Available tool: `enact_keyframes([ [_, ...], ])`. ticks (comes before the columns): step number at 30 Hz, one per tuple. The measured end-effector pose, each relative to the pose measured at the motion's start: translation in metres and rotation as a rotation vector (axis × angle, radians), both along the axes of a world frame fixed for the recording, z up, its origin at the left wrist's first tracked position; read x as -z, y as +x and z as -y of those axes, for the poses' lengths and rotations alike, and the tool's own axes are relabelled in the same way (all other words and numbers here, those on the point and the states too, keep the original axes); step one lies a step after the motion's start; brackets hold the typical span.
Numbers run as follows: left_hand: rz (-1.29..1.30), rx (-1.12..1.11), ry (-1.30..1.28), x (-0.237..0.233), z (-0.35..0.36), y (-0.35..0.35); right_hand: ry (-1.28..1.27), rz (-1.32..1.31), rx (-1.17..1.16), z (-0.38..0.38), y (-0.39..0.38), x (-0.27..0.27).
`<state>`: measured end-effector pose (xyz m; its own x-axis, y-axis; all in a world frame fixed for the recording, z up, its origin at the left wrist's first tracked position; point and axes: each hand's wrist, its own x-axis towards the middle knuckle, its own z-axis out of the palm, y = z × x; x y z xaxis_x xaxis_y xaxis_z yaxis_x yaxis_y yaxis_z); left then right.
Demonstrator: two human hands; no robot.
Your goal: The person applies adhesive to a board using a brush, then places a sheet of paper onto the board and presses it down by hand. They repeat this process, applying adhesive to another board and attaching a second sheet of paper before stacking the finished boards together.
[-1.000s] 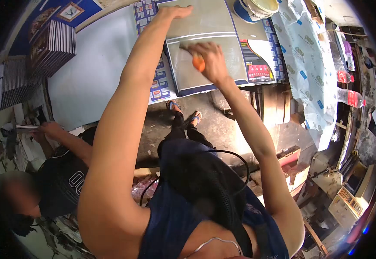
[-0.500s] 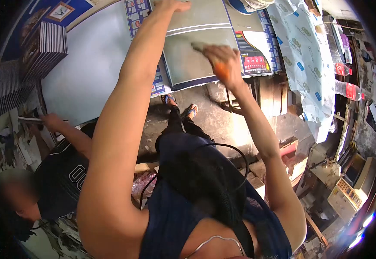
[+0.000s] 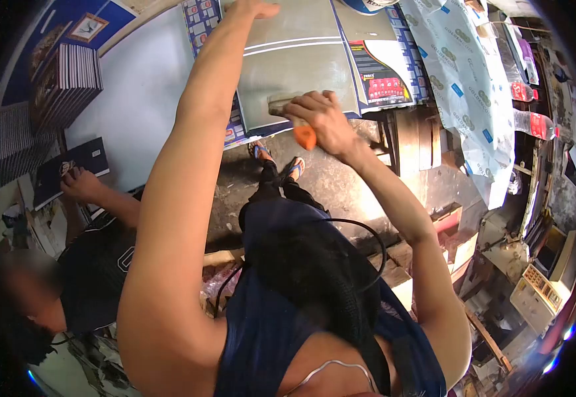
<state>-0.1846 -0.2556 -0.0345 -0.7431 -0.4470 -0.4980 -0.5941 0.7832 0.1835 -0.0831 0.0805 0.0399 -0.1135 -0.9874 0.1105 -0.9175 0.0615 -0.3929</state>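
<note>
My right hand (image 3: pixel 321 122) grips a brush whose orange handle end (image 3: pixel 306 137) sticks out below the fist. Its flat head (image 3: pixel 278 106) touches the lower grey board (image 3: pixel 294 73), near that board's bottom edge. The board has a wet-looking sheen and a dark blue border. Two white lines separate it from an upper grey board (image 3: pixel 294 23). On the upper board's left side rests my left hand (image 3: pixel 256 9), fingers stretched out, partly cut off by the top of the view.
A tub (image 3: pixel 367 5) stands at the back. A printed sheet (image 3: pixel 384 73) lies to the right, beside hanging patterned paper (image 3: pixel 456 86). At left, a co-worker's hand (image 3: pixel 84 185) is on a dark blue cover (image 3: pixel 69 169), near a stack of books (image 3: pixel 69 83) on the white table (image 3: pixel 135 99).
My right hand has swept the brush left and down across the lower board. My left hand stays put. The co-worker's thin book or cover has tilted so its dark face shows.
</note>
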Motion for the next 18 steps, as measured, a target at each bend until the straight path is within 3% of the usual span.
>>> enact_keyframes([
  [3,0.000,0.010,-0.012,0.001,0.004,-0.001,0.034,-0.031,-0.160,-0.016,0.029,0.047],
  [5,-0.001,-0.003,-0.012,-0.002,0.012,0.001,0.002,0.048,-0.184,-0.030,0.039,0.023],
  [7,-0.001,0.004,-0.008,-0.001,0.015,0.002,0.157,0.161,-0.101,-0.021,0.031,0.000],
  [9,-0.005,0.009,-0.004,-0.001,0.014,0.001,-0.173,0.203,-0.006,0.013,0.002,0.011],
  [11,-0.009,0.010,-0.002,-0.003,0.014,0.000,-0.277,0.106,0.197,0.058,-0.019,0.005],
  [15,-0.013,0.023,-0.014,-0.005,0.010,0.000,-0.215,0.102,0.027,0.107,-0.021,0.071],
  [18,-0.025,0.029,-0.013,-0.003,0.010,0.002,-0.167,0.070,-0.189,0.065,0.031,0.067],
])
